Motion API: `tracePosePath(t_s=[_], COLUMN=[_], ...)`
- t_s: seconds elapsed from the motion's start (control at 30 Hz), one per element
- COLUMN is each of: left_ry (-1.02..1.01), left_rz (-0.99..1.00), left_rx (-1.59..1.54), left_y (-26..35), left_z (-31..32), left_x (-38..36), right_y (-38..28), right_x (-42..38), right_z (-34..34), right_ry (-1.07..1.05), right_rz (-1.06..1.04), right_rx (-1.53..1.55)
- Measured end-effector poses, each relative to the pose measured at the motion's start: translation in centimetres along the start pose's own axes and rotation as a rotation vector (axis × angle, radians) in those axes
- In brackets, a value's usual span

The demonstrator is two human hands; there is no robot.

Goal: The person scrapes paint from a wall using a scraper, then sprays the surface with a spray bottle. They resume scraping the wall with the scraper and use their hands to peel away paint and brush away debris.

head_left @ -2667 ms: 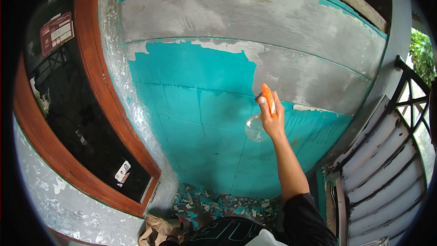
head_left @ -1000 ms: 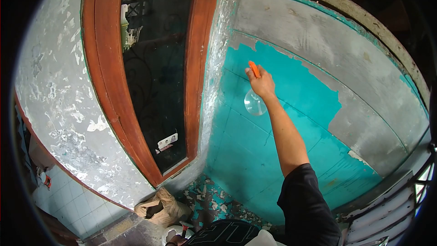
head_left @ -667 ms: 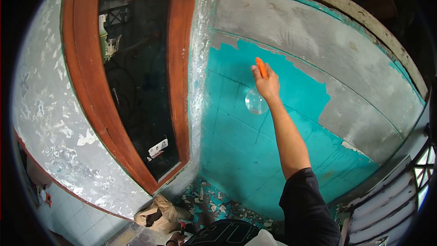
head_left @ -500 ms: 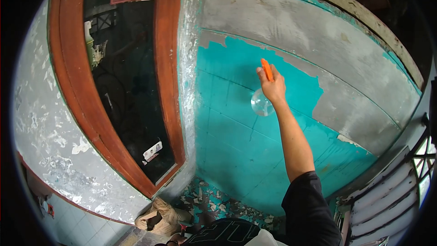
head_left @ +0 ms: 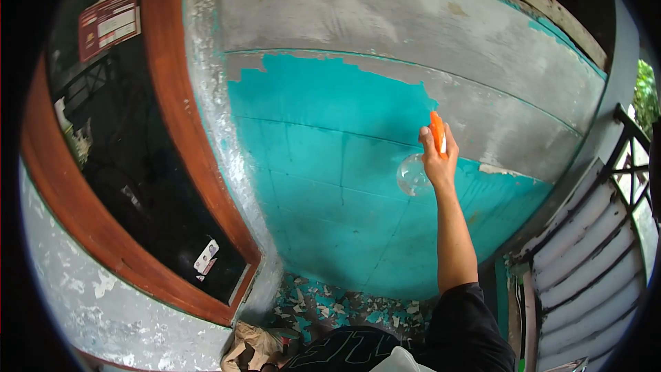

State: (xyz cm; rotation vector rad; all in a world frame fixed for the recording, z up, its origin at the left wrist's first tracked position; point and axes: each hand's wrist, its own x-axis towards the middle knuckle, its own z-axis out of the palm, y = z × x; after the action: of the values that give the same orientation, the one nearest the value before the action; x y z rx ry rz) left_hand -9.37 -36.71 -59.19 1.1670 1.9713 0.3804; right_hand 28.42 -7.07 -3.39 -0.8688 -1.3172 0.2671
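My right hand (head_left: 441,158) is wrapped round the neck of a spray bottle, in front of the teal painted wall (head_left: 310,145). The spray bottle (head_left: 414,175) has an orange nozzle and a clear round body, which hangs below and left of the hand. The nozzle points up toward the wall, near the ragged edge between teal paint and bare grey surface (head_left: 385,14). Of my left arm, only a little shows at the bottom edge, beside a brown paper bag (head_left: 255,348); its fingers cannot be made out.
A wooden-framed glass door (head_left: 172,89) stands on the left, beside a grey patchy wall (head_left: 124,317). Teal and white paint flakes (head_left: 344,306) litter the floor at the wall's foot. On the right is a metal railing or gate (head_left: 585,275).
The camera view has turned to the right. My right hand with the spray bottle has moved right along the wall. The red-handled thing near my left hand no longer shows clearly.
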Motion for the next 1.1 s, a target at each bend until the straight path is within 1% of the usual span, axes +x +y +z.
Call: tracePosePath(t_s=[0.1, 0.17, 0.2, 0.23, 0.3, 0.37, 0.43, 0.5, 0.57, 0.6, 0.63, 0.7, 0.73, 0.8, 0.83, 0.93, 0.97, 1.03, 1.07, 1.1], left_ry=[-0.043, -0.068, -0.079, -0.088, -0.101, -0.113, -0.117, -0.115, -0.111, -0.109, -0.109, -0.111, -0.115, -0.127, -0.136, -0.158, -0.161, -0.168, -0.167, -0.163], left_rz=[0.037, 0.058, 0.066, 0.075, 0.097, 0.118, 0.14, 0.162, 0.186, 0.197, 0.205, 0.217, 0.222, 0.237, 0.244, 0.253, 0.255, 0.259, 0.263, 0.268], left_rx=[0.048, 0.073, 0.085, 0.098, 0.119, 0.136, 0.146, 0.151, 0.163, 0.167, 0.17, 0.171, 0.172, 0.177, 0.183, 0.201, 0.204, 0.213, 0.217, 0.22], left_y=[0.4, 0.8, 1.4, 1.4, 2.0, 2.6, 3.7, 4.9, 6.0, 6.9, 7.2, 7.5, 7.5, 7.6, 7.6, 7.0, 6.8, 6.6, 6.7, 6.9], left_z=[-0.2, 0.0, -0.1, -0.2, -0.2, 0.0, 0.1, 0.3, -0.1, -0.3, -0.3, 0.1, 0.4, 1.2, 1.6, 2.5, 3.0, 3.7, 3.9, 4.1], left_x=[0.9, 1.3, 1.3, 1.4, 2.3, 3.2, 4.2, 5.2, 6.2, 6.5, 6.8, 7.1, 7.1, 7.1, 6.8, 5.4, 4.9, 3.7, 3.4, 3.1], right_y=[2.3, 2.8, 3.3, 4.2, 5.9, 6.4, 6.7, 6.0, 5.6, 4.7, 3.6, 1.9, 1.9, 2.3, 3.0, 4.1, 4.2, 5.3, 5.7, 5.9], right_x=[-1.9, -4.0, -5.1, -6.3, -8.5, -9.8, -10.2, -9.6, -8.6, -8.2, -7.7, -7.2, -7.5, -8.2, -8.6, -9.6, -9.8, -10.5, -11.0, -11.2], right_z=[-3.7, -5.2, -5.7, -6.5, -7.8, -8.8, -9.4, -9.9, -10.1, -10.0, -9.7, -9.4, -9.7, -10.9, -11.7, -14.5, -15.0, -16.1, -16.9, -17.4], right_ry=[0.052, 0.07, 0.034, 0.048, -0.015, 0.029, 0.2, 0.198, 0.125, 0.154, 0.161, 0.216, 0.22, 0.125, 0.133, 0.276, 0.28, 0.251, 0.2, 0.206], right_rz=[0.022, 0.101, 0.089, 0.099, 0.234, 0.281, 0.169, 0.136, -0.003, 0.034, 0.034, -0.009, -0.006, -0.011, -0.004, 0.276, 0.283, 0.069, 0.09, 0.093], right_rx=[-0.056, -0.108, -0.169, -0.18, -0.271, -0.258, -0.067, -0.133, -0.256, -0.192, -0.195, -0.084, -0.09, -0.197, -0.209, -0.137, -0.142, -0.418, -0.511, -0.51])
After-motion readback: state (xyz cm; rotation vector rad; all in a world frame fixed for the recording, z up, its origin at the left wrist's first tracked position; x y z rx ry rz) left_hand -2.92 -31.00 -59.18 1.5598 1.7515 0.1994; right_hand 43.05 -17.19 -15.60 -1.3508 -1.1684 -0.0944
